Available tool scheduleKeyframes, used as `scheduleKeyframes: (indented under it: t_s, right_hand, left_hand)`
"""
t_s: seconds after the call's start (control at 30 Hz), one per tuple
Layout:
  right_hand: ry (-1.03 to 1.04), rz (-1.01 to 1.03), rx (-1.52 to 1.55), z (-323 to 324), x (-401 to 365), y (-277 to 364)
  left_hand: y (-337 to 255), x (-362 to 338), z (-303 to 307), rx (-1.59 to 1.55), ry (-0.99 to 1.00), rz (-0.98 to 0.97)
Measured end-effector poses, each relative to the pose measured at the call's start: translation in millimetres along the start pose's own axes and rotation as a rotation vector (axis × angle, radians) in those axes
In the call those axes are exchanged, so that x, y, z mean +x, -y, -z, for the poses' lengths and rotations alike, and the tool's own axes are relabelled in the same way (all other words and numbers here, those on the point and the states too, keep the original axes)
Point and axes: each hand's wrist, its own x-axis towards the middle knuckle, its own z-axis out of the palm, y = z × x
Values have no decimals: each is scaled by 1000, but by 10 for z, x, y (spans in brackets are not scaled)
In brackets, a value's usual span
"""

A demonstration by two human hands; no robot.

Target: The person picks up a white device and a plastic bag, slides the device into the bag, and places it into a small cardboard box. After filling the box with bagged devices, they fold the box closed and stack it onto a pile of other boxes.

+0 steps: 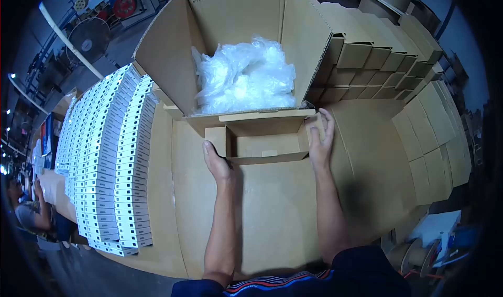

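Between my hands is a small open cardboard box (267, 160), with a bare brown inside and its flaps folded out. My left hand (217, 163) grips its left end, the thumb lying against the side flap. At the right end, my right hand (322, 142) has its fingers curled around the other side flap. Just behind the box stands a large open carton (162, 61), holding a heap of clear plastic bags (246, 77).
Long rows of small white boxes (107, 161) line the left side of the cardboard-covered table (277, 213). Folded brown boxes (377, 61) are stacked at back right, with more cartons (432, 134) at right. A person (34, 213) is at far left.
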Motion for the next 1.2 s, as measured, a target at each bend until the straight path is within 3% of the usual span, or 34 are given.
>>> scheduleKeyframes:
  t_s: [0.03,0.07,0.17,0.2,0.3,0.5,0.53,0.63,0.67,0.77,0.83,0.9,1.03,1.2]
  right_hand:
    - [-73,-52,0,22,-10,-34]
    - [-22,-43,-15,53,-13,-61]
    - [100,-18,-54,124,-9,-40]
    - [126,-12,-63,118,-1,14]
    - [148,4,-84,68,30,199]
    - [245,-148,-159,205,121,388]
    - [206,-87,-93,193,133,371]
    - [171,-185,-155,203,175,466]
    - [160,-148,-124,194,181,426]
    - [166,-222,-145,177,197,453]
    - [165,-213,-185,166,257,433]
    - [170,-299,-254,182,288,440]
    - [176,-281,-235,120,328,444]
    - [440,-282,-4,275,327,329]
  left_hand:
    - [-3,17,22,-18,7,5]
    - [-9,-44,84,-84,33,20]
    - [-114,-389,232,475,-47,-566]
    - [-137,-478,330,622,53,-855]
    - [-400,-743,109,916,515,-969]
    - [-326,-714,6,957,692,-937]
    - [-329,-702,59,959,727,-999]
    - [-409,-847,210,786,277,-1217]
    - [-360,-785,223,613,147,-1087]
    - [-460,-528,131,654,175,-544]
    - [-333,-355,176,707,341,-601]
    - [-272,-338,186,691,340,-684]
    - [-253,-323,172,691,294,-624]
    - [-239,-265,194,633,290,-566]
